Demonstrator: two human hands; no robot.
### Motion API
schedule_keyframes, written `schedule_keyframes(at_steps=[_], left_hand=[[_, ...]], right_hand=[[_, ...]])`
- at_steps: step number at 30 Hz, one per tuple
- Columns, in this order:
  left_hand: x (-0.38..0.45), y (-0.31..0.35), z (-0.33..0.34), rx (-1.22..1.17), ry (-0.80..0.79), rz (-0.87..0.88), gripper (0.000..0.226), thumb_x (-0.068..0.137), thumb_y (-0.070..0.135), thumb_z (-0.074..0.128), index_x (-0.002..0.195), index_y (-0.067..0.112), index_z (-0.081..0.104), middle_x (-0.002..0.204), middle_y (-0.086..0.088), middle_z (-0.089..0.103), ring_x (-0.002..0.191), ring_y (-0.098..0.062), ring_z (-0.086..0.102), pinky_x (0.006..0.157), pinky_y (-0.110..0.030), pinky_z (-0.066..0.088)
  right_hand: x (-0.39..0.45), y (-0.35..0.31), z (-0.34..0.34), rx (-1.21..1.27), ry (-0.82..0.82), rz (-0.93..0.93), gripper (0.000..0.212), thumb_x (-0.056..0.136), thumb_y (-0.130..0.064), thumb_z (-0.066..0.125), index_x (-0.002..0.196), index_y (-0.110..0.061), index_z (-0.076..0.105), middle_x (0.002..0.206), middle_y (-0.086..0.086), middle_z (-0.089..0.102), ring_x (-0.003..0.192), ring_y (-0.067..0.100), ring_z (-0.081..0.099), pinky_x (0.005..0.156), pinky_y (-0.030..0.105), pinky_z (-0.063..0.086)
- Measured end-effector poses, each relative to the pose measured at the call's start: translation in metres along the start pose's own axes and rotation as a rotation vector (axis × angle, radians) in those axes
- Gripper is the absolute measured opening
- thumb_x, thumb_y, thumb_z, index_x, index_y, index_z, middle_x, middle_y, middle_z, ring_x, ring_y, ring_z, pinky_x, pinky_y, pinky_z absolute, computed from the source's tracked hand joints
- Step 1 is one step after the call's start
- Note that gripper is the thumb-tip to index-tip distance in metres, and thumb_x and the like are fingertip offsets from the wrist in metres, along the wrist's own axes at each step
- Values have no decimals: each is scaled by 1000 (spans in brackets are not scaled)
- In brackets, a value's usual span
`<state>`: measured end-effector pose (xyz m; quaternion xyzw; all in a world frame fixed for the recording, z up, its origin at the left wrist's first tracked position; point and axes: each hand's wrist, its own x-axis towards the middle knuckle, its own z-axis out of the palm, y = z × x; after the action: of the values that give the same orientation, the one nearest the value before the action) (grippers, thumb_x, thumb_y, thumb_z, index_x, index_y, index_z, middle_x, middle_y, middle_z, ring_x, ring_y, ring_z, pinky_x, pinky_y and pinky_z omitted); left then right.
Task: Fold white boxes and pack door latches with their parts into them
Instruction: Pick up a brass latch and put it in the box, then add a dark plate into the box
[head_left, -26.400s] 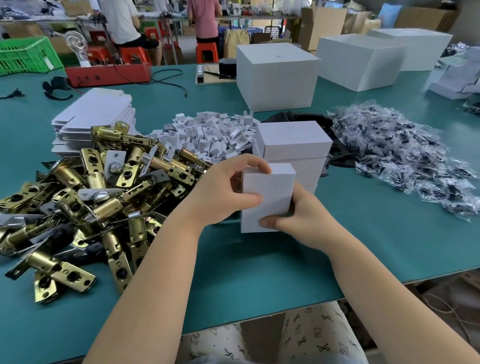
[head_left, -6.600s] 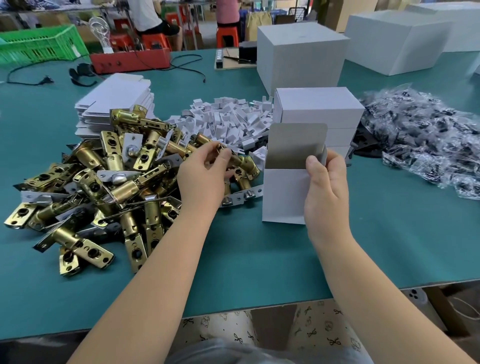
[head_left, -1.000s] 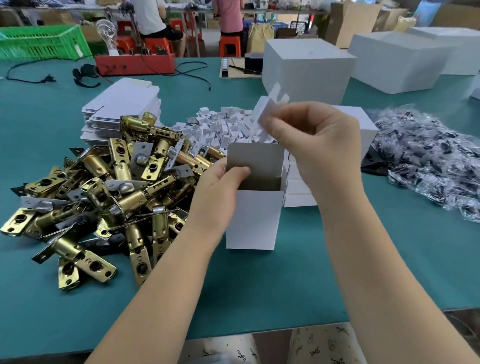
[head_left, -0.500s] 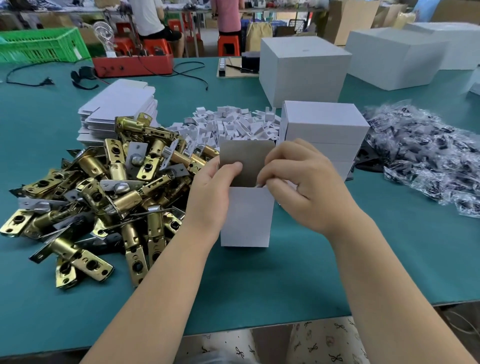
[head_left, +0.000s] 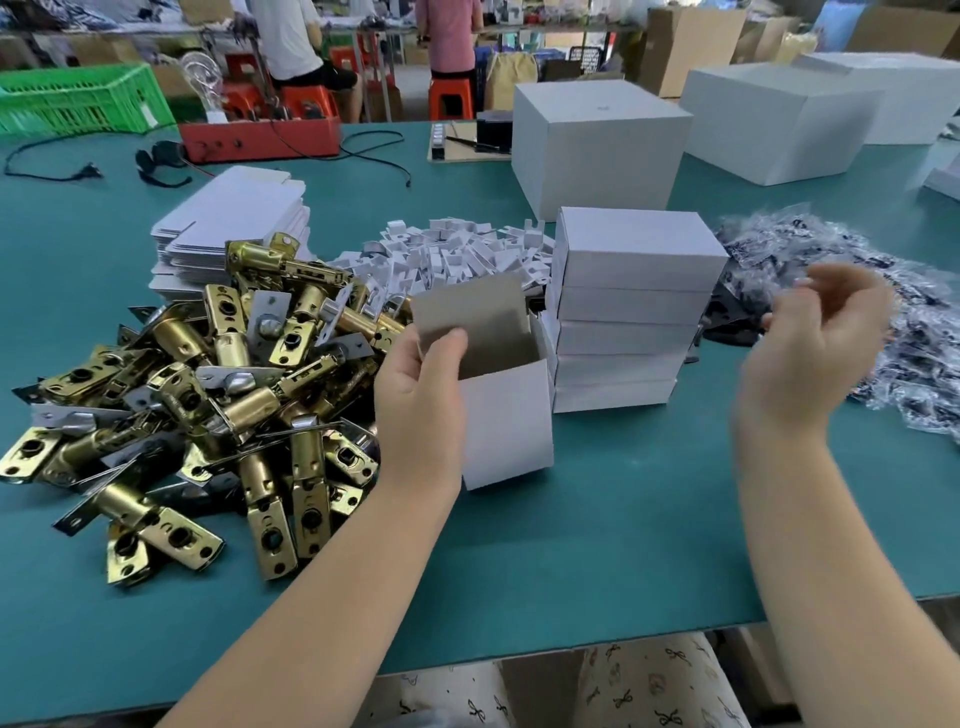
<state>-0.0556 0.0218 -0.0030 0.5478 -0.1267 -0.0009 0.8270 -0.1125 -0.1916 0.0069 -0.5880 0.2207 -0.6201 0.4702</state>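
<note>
A small white box (head_left: 511, 421) stands upright on the green table with its grey-lined lid flap raised. My left hand (head_left: 418, 400) grips its left wall, thumb at the open top. My right hand (head_left: 815, 353) hovers to the right of the box, blurred, fingers loosely curled and holding nothing. It hangs beside the heap of clear bags with dark parts (head_left: 872, 306). A pile of brass door latches (head_left: 208, 395) lies left of the box. Behind it lie small white card inserts (head_left: 457, 252). The box's inside is hidden.
A stack of closed white boxes (head_left: 631, 312) stands right behind the open box. Flat box blanks (head_left: 231, 218) are stacked at the back left. Large white cartons (head_left: 597, 145) stand farther back. The table's front edge (head_left: 571, 652) runs just before my lap.
My right hand has come out of the box top and swung right toward the bags. Earlier it carried a white insert to the box. My left hand still holds the box.
</note>
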Motion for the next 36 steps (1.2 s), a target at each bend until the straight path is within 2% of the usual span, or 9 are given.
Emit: schedule_keyframes(at_steps=[5, 8, 11, 14, 17, 20, 25, 31, 36], left_hand=[[-12, -5, 12, 150, -106, 110, 19, 88, 24, 48, 77, 29, 63, 72, 18, 62, 74, 0, 55, 70, -12, 43], [-17, -6, 13, 182, -211, 55, 42, 93, 27, 38, 73, 48, 68, 75, 38, 63, 78, 22, 55, 76, -2, 40], [-14, -9, 9, 167, -217, -80, 21, 88, 52, 44, 105, 49, 56, 91, 49, 58, 89, 36, 46, 79, 6, 34], [-8, -14, 3, 110, -227, -186, 52, 92, 55, 48, 138, 31, 48, 131, 24, 56, 108, 25, 50, 95, -3, 37], [-6, -8, 3, -81, -343, -231, 46, 87, 35, 34, 108, 30, 75, 112, 1, 72, 106, -13, 67, 89, -30, 53], [-4, -7, 4, -223, -331, -223, 49, 79, 27, 31, 88, 33, 79, 89, 5, 75, 79, -9, 70, 65, -22, 56], [1, -4, 1, -246, -192, -141, 37, 82, 11, 45, 114, 26, 58, 88, -2, 73, 75, -14, 67, 61, -26, 54], [-4, -4, -3, 151, -153, 144, 49, 86, -1, 40, 75, 34, 73, 68, 17, 60, 61, -3, 47, 55, -18, 36], [-5, -1, -6, 473, -289, 380, 59, 85, 1, 36, 119, 45, 53, 80, 30, 56, 69, 6, 49, 66, -7, 38]], right_hand=[[48, 53, -10, -785, -635, 352, 22, 88, -20, 62, 105, -11, 72, 105, 10, 70, 89, 19, 55, 78, 29, 41], [39, 65, 1, -1085, -701, 294, 36, 88, -34, 58, 104, -5, 72, 108, 23, 66, 101, 36, 56, 80, 36, 41], [31, 66, 10, -1209, -645, 280, 46, 89, -34, 54, 124, -6, 60, 131, 26, 46, 122, 42, 40, 97, 43, 37], [28, 67, 8, -1201, -640, 270, 47, 88, -33, 57, 129, -9, 56, 134, 24, 44, 125, 42, 36, 101, 44, 35], [29, 70, 2, -1135, -623, 260, 48, 85, -36, 62, 126, -12, 61, 130, 22, 51, 124, 41, 40, 99, 43, 39], [30, 73, -2, -1013, -578, 283, 50, 81, -35, 68, 123, -10, 59, 122, 16, 59, 117, 37, 49, 96, 44, 42], [30, 76, -11, -592, -522, 398, 40, 77, -19, 76, 105, -19, 47, 92, -2, 59, 89, 24, 57, 82, 49, 52], [35, 78, -13, -306, -345, 435, 26, 80, 0, 50, 88, -21, 63, 82, -6, 62, 82, 14, 54, 72, 25, 42], [35, 75, -14, -234, -288, 518, 33, 77, 3, 42, 74, -24, 60, 77, -5, 61, 71, 10, 51, 66, 24, 39]])
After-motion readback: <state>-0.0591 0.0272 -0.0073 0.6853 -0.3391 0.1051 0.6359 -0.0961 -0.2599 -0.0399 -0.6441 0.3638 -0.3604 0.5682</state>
